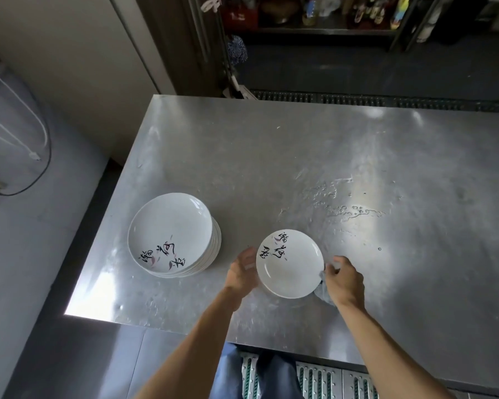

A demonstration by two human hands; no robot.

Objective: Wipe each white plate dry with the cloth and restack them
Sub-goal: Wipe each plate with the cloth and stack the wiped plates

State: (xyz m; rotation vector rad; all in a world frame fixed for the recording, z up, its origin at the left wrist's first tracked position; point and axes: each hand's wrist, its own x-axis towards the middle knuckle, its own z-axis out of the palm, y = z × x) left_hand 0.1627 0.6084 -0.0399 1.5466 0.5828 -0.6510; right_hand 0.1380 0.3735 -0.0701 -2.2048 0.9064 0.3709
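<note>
Across most of the room's middle lies a steel worktop (271, 156). Its left edge and near-left corner drop off to bare grey floor. The far edge runs along a dark floor grating (357, 99), with cluttered shelving (314, 27) beyond. The far half and the whole right side of the surface carry nothing but scuffs and glare, so the open room lies that way.

Near the left edge, but set in from it, stands a stack of white plates (170, 226). The top one faces up and shows black brush lettering with pinkish strokes.

To the right of the stack, well apart from it and close to the near edge, a single plate (290, 272) with the same lettering is held between the person's two hands. It faces up, and a faint shadow shows under its near rim. I cannot tell whether it rests on the steel or hangs just above it.

The left hand (241, 272) is at the plate's left rim, fingers curled and gripping the edge. The right hand (343, 279) is at the right rim with its fingers bent tight, pinching a grey-blue cloth (323, 292) against the edge. The rest of the cloth bunches out below the palm and under the plate's rim.

Beyond the held plate, towards the centre-right, a scatter of water drops (355, 210) beads on the steel.
</note>
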